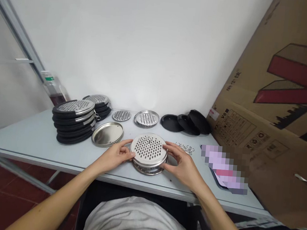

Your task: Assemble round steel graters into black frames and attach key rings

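Observation:
A round metal grater plate (149,148) with rows of slots is gripped at its rim between my two hands, close to the table's front edge. My left hand (116,156) pinches its left side, thumb at the near rim. On the opposite side, my right hand (181,162) has its fingers on the upper rim and the thumb lower down. Directly under the plate shows another shiny round metal piece (150,171); whether they touch is hidden. Left of my hands lie stacked shallow metal trays (108,133), and small metal rings (187,147) lie right of them.
Assembled black-rimmed graters stand in a tall stack (74,124) and a shorter stack (98,103) at left. Loose grater discs (121,115) and black round covers (172,123) lie along the wall. A phone (225,170) and a large cardboard box (268,138) are at right; a bottle (55,89) stands behind left.

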The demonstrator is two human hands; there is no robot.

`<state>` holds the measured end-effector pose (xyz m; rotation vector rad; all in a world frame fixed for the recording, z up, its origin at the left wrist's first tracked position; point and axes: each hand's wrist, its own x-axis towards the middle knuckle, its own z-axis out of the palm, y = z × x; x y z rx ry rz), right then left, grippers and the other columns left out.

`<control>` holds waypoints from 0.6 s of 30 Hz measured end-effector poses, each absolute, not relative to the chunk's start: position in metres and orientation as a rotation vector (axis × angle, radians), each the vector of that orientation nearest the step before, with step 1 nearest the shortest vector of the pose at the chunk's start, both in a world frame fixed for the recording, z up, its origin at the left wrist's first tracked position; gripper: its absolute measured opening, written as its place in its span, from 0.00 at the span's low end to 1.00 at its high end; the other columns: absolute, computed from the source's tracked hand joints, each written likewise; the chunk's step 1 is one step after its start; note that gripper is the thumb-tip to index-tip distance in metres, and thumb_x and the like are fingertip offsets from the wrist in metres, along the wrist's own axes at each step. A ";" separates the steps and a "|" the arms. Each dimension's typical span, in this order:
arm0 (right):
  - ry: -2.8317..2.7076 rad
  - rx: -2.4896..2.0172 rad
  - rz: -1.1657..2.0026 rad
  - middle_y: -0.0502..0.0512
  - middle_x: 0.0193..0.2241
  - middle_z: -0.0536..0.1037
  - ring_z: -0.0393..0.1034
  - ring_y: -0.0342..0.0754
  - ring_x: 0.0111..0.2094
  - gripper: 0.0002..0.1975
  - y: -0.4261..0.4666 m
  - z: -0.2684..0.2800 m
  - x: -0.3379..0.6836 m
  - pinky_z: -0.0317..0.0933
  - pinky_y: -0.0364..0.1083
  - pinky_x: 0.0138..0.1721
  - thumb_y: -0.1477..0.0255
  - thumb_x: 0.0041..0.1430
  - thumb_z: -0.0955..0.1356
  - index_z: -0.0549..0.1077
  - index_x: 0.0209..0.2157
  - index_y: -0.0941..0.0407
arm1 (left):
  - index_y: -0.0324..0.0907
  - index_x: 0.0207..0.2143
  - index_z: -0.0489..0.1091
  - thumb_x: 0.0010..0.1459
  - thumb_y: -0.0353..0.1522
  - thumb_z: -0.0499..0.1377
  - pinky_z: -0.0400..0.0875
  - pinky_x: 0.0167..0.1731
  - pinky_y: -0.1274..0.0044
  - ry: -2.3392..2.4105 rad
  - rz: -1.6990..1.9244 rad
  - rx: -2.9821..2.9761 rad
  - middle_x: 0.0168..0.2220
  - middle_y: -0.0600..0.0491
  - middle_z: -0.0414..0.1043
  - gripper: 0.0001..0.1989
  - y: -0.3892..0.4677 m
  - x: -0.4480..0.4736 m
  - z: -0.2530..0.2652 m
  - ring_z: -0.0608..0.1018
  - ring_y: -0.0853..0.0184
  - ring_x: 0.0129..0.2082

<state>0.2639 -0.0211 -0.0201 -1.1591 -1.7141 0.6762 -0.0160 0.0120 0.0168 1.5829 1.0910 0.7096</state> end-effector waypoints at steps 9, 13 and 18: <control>-1.796 -1.194 0.694 0.55 0.56 0.71 0.66 0.56 0.57 0.35 -0.028 -0.007 0.278 0.61 0.55 0.59 0.70 0.46 0.77 0.68 0.57 0.48 | 0.35 0.63 0.56 0.55 0.43 0.63 0.63 0.31 0.78 1.111 0.640 1.676 0.26 0.58 0.65 0.38 0.007 -0.010 0.016 0.70 0.69 0.28; -1.780 -1.186 0.792 0.56 0.58 0.70 0.65 0.56 0.58 0.37 -0.026 -0.016 0.277 0.57 0.56 0.62 0.71 0.45 0.77 0.67 0.59 0.49 | 0.33 0.61 0.58 0.55 0.42 0.63 0.63 0.30 0.78 1.154 0.596 1.723 0.26 0.58 0.65 0.37 0.007 -0.009 0.017 0.69 0.69 0.27; -1.797 -1.153 0.835 0.57 0.58 0.67 0.64 0.56 0.59 0.37 -0.024 -0.024 0.278 0.62 0.53 0.60 0.70 0.45 0.77 0.67 0.58 0.51 | 0.38 0.59 0.63 0.55 0.45 0.62 0.64 0.28 0.78 1.175 0.529 1.872 0.26 0.57 0.67 0.34 0.007 -0.012 0.017 0.70 0.68 0.26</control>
